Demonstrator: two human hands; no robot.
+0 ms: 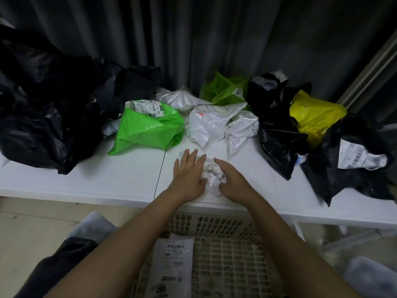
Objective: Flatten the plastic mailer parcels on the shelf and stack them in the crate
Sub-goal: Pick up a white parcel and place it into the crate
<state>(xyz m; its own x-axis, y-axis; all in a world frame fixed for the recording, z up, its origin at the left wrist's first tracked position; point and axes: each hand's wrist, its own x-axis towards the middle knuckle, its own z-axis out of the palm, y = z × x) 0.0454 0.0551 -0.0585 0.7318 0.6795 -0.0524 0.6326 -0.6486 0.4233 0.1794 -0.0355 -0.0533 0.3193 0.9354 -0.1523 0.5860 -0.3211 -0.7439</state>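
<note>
A small clear plastic mailer [211,176] with a barcode label lies on the white shelf [86,181] near its front edge. My left hand [189,175] presses flat on its left side with straight fingers. My right hand [233,179] lies flat on its right side. Below the shelf stands a beige lattice crate [227,254], and one flat white mailer [171,265] with labels lies inside it. Crumpled mailers wait further back: a green one [148,130], white ones [210,123], a lime one [223,89], a yellow one [315,115].
Black plastic bags are piled at the left [47,112] and right [279,130], one at the far right bearing a white shipping label [358,158]. A dark curtain hangs behind the shelf. A thin black seam runs across the shelf left of my hands.
</note>
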